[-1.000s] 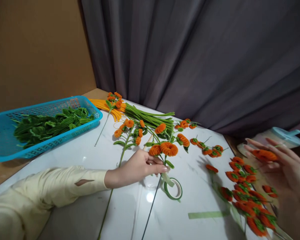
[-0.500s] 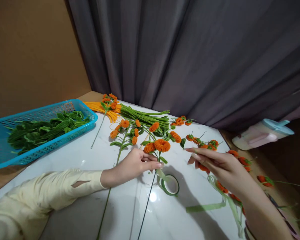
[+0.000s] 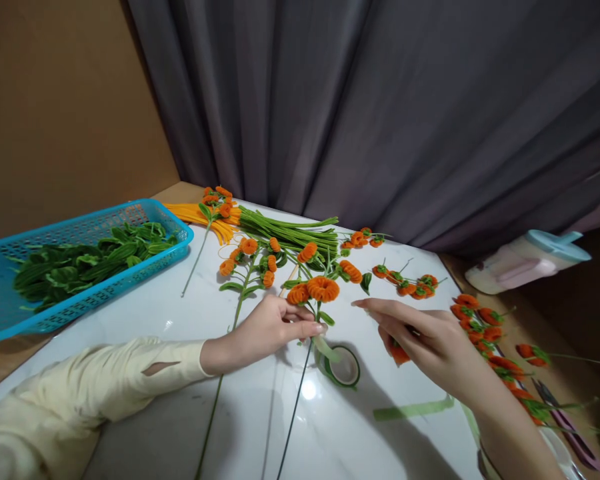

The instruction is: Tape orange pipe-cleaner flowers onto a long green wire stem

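My left hand (image 3: 285, 327) pinches the stem of a flower spray with orange blooms (image 3: 323, 289) and green leaves, near the middle of the table. Pale green tape (image 3: 325, 348) runs from the pinched stem down to a tape roll (image 3: 347, 367) on the tabletop. To the right, my right hand (image 3: 415, 330) is raised above the table, its index finger stretched toward the spray. An orange piece (image 3: 398, 351) shows beneath its curled fingers; whether they grip it is partly hidden.
A blue basket (image 3: 95, 293) of green leaves stands left. Green stems (image 3: 295, 230) and orange strips (image 3: 200, 213) lie at the back. Flower heads (image 3: 490, 333), scissors (image 3: 565, 420) and a cup (image 3: 525, 263) are right. Cut tape (image 3: 413, 409) lies in front.
My right hand has moved left toward the spray, uncovering flower heads and scissors at the right. My left hand keeps its pinch on the stem, almost unmoved.
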`<state>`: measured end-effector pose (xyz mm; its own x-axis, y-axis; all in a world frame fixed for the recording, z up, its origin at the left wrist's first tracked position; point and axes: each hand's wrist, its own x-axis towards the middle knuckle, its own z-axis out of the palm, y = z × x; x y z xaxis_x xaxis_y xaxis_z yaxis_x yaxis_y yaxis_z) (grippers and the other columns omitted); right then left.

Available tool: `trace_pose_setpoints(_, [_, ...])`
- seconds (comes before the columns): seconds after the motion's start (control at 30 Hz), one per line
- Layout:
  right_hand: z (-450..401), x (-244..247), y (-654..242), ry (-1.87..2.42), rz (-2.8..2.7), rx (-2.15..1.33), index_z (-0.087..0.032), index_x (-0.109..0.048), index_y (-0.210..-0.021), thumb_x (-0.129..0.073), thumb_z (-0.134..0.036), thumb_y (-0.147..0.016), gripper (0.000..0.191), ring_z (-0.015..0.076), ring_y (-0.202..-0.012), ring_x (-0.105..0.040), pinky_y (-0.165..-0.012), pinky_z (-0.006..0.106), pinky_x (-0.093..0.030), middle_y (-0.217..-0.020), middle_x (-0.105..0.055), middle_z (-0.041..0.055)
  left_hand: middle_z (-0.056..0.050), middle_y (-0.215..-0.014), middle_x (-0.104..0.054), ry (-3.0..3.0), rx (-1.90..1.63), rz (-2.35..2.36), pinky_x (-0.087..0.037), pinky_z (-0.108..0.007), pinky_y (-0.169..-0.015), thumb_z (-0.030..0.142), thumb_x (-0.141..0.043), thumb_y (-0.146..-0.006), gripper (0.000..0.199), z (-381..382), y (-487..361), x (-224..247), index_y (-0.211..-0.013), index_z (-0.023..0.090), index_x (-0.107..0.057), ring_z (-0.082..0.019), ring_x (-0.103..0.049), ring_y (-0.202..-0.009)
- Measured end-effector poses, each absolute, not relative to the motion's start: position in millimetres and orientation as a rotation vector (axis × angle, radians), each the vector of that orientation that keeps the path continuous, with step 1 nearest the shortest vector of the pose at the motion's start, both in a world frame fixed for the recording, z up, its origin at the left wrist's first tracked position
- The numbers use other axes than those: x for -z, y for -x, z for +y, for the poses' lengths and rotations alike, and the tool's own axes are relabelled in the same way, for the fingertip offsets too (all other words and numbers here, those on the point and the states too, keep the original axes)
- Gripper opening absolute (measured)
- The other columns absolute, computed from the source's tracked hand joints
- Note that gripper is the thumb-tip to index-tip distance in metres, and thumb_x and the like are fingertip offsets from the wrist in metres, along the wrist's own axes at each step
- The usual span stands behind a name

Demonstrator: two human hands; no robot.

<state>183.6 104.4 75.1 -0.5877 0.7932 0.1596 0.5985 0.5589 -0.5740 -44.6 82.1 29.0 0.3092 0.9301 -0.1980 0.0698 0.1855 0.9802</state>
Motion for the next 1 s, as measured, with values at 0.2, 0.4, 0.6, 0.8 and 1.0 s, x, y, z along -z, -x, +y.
trace_pose_setpoints(0.2, [109.4, -69.9, -185.4, 1.216, -2.46, -0.627, -0.019, -0.047, -0.132, -0.038, -0.027, -0.092, 0.042, 0.0116, -0.049, -0.053, -0.052, 0.022, -0.043, -0.064, -0.064, 0.0002, -0.002, -0.066, -0.065, -1.249, -0.797, 1.107, -0.039, -0.024, -0.059, 0.039, -0.069, -0.071, 0.027, 81.5, 44.7, -27.6, -0.075, 0.012, -0.069, -0.013, -0.054, -0.063])
trace_pose_setpoints(0.4, [109.4, -70.8, -185.6, 1.176, -2.521, -0.638, -0.017, -0.064, -0.105, -0.038, -0.026, -0.093, 0.03, 0.015, -0.065, -0.062, -0.063, 0.024, -0.046, -0.076, -0.068, 0.0056, -0.003, -0.066, -0.064, -1.245, -0.788, 1.127, -0.038, -0.024, -0.06, 0.037, -0.069, -0.07, 0.026, 82.0, 42.7, -29.8, -0.072, 0.011, -0.068, -0.013, -0.053, -0.063])
trace_pose_setpoints(0.6, [107.2, -71.4, -188.1, 1.108, -2.574, -0.658, -0.016, -0.059, -0.113, -0.038, -0.022, -0.093, 0.03, 0.0143, -0.07, -0.062, -0.064, 0.024, -0.047, -0.084, -0.067, 0.0062, -0.001, -0.064, -0.063, -1.217, -0.808, 1.137, -0.04, -0.022, -0.06, 0.032, -0.07, -0.068, 0.021, 82.2, 41.0, -29.9, -0.065, 0.012, -0.066, -0.012, -0.054, -0.062])
trace_pose_setpoints(0.8, [107.2, -73.0, -188.0, 1.046, -2.613, -0.715, -0.016, -0.06, -0.11, -0.038, -0.018, -0.094, 0.028, 0.0134, -0.073, -0.061, -0.067, 0.024, -0.046, -0.086, -0.067, 0.0047, -0.001, -0.06, -0.062, -1.21, -0.807, 1.191, -0.04, -0.022, -0.057, 0.031, -0.07, -0.068, 0.02, 83.0, 40.7, -27.9, -0.065, 0.011, -0.066, -0.012, -0.054, -0.06])
trace_pose_setpoints(1.0, [105.0, -71.7, -188.0, 0.925, -2.681, -0.659, -0.018, -0.064, -0.109, -0.04, -0.016, -0.093, 0.029, 0.0141, -0.078, -0.064, -0.069, 0.023, -0.048, -0.092, -0.069, 0.006, 0.0, -0.059, -0.061, -1.182, -0.78, 1.21, -0.037, -0.021, -0.052, 0.033, -0.072, -0.067, 0.023, 85.8, 41.0, -26.2, -0.068, 0.01, -0.067, -0.011, -0.051, -0.055])
